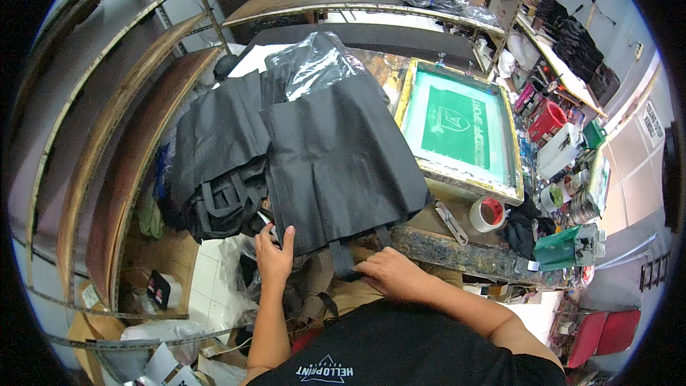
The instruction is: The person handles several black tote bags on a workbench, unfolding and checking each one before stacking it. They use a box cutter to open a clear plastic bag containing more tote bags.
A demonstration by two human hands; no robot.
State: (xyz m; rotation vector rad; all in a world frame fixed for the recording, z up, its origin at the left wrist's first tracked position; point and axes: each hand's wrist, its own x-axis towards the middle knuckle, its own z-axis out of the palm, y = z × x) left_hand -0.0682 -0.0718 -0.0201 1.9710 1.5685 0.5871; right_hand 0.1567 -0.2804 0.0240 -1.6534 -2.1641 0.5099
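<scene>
A black fabric tote bag (336, 164) lies flat over the near edge of the work table, its handle loop hanging toward me. My right hand (391, 272) pinches the handle (344, 259) between thumb and fingers. At the bag's lower left corner is my left hand (274, 256), its thumb up and its fingers curled. A small pale slim thing (264, 219) shows at those fingertips, too little of it to name. Left of the bag lies a heap of more black bags (221, 150), handles bunched at the near side.
A framed green printing screen (454, 125) lies at the right. Near it are a box cutter (451, 223) and a tub with red inside (487, 213). Clear plastic (314, 64) lies behind the bags. Wooden shelves (136, 171) stand at the left; cans and containers crowd the right edge.
</scene>
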